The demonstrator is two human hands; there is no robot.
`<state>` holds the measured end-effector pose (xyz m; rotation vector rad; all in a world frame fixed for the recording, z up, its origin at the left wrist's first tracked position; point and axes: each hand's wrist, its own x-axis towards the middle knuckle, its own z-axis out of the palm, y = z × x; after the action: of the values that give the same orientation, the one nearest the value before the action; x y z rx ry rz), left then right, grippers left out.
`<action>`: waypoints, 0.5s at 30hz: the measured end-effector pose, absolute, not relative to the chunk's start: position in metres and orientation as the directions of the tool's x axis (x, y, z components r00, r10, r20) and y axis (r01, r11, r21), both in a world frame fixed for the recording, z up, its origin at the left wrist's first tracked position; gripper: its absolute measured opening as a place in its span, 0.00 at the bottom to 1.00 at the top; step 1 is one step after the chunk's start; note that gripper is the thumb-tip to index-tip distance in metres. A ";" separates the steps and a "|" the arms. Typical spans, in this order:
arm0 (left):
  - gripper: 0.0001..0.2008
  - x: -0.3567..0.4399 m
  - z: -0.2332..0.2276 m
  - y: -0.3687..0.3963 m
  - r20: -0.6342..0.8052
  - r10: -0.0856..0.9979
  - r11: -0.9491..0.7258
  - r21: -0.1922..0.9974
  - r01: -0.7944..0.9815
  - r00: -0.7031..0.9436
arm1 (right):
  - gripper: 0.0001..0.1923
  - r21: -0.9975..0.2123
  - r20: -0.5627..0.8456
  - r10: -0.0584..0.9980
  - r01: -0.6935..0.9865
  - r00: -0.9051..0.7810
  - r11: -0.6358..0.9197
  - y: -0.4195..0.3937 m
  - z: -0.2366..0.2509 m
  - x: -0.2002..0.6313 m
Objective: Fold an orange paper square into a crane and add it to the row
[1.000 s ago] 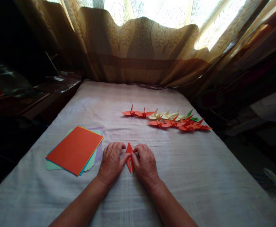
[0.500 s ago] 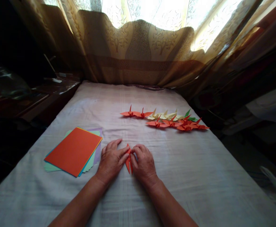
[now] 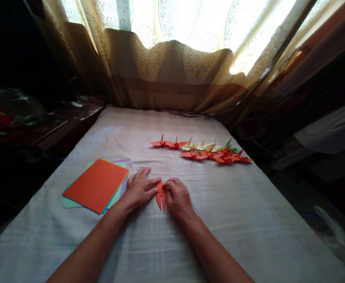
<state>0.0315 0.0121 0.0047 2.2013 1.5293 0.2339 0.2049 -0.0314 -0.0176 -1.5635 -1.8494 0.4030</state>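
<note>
Between my hands lies a small piece of folded orange paper (image 3: pixel 160 195), long and narrow, its near end split into two points facing me. My left hand (image 3: pixel 139 188) steadies its left edge with thumb and forefinger, while the other fingers rest stretched out on the cloth. On the opposite side, my right hand (image 3: pixel 178 197) pinches the paper's right edge, its fingers curled. Part of that edge is hidden behind the right fingertips.
A stack of paper sheets (image 3: pixel 97 184), orange on top, lies to the left. Several folded paper cranes (image 3: pixel 193 155) in orange, cream and green stand in rows at the back right. A pale cloth (image 3: pixel 234 220) covers the surface; a curtain (image 3: pixel 172 74) hangs behind.
The folded paper now lies flatter and shows a wider face, with its two near points side by side. Both hands stay at its edges. The whole view has shifted slightly.
</note>
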 end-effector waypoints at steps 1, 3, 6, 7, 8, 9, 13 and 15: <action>0.19 0.031 0.006 0.012 -0.129 0.919 -0.281 0.449 0.848 0.373 | 0.11 -0.625 0.296 0.954 0.744 -0.052 0.235 -0.031 -0.018 0.205; 0.19 0.032 0.006 0.013 -0.138 0.919 -0.276 0.447 0.851 0.370 | 0.12 -0.627 0.299 0.953 0.744 -0.044 0.231 -0.031 -0.018 0.205; 0.20 0.033 0.004 0.014 -0.126 0.926 -0.267 0.447 0.854 0.356 | 0.10 -0.618 0.307 0.951 0.752 -0.036 0.229 -0.032 -0.016 0.202; 0.20 0.033 0.004 0.014 -0.130 0.926 -0.264 0.445 0.856 0.353 | 0.08 -0.610 0.312 0.950 0.760 -0.031 0.225 -0.032 -0.015 0.201; 0.20 0.033 0.004 0.014 -0.136 0.926 -0.262 0.441 0.858 0.352 | 0.05 -0.599 0.314 0.949 0.771 -0.023 0.217 -0.032 -0.014 0.200; 0.20 0.033 0.004 0.015 -0.141 0.925 -0.261 0.437 0.861 0.352 | 0.03 -0.589 0.314 0.949 0.781 -0.014 0.206 -0.031 -0.014 0.199; 0.21 0.033 0.007 0.016 -0.140 0.922 -0.272 0.425 0.864 0.360 | 0.08 -0.602 0.300 0.954 0.773 -0.015 0.201 -0.029 -0.017 0.200; 0.21 0.033 0.009 0.016 -0.150 0.920 -0.274 0.417 0.867 0.363 | 0.12 -0.614 0.305 0.952 0.757 -0.030 0.221 -0.027 -0.019 0.202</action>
<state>0.0326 0.0162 0.0093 2.2022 1.5524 0.1672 0.2017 -0.0269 -0.0194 -1.5811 -1.8307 0.3721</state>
